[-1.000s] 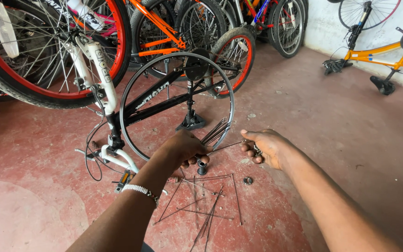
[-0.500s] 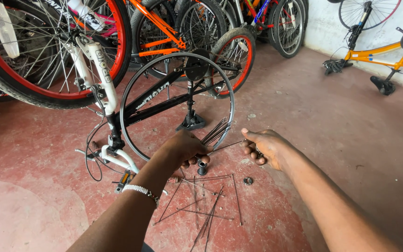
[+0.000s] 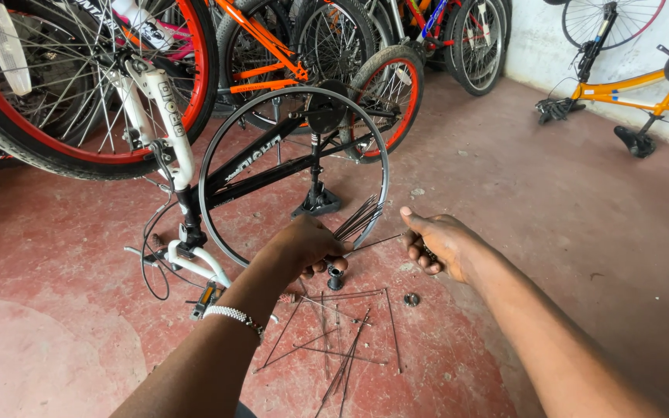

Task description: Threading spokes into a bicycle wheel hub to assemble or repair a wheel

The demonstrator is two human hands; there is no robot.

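Even, soft daylight, moderately bright; source not visible. Shadows faint and diffuse: a weak smudge under the bare rim (image 3: pixel 296 174) and beside the loose spokes (image 3: pixel 334 340) on the red floor (image 3: pixel 520 217). No harsh glare; mild sheen on the white fork (image 3: pixel 160 108) and the pale wall (image 3: pixel 540 39). Focus sharp across the middle, spokes crisp. Forearms at the bottom edge loom large and slightly soft. Wide-angle stretch at the corners: the big tyre (image 3: pixel 79 155) at left bows outward. No motion blur on either hand.

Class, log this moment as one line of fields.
left hand: on bare rim | right hand: holding spoke | floor: loose spokes
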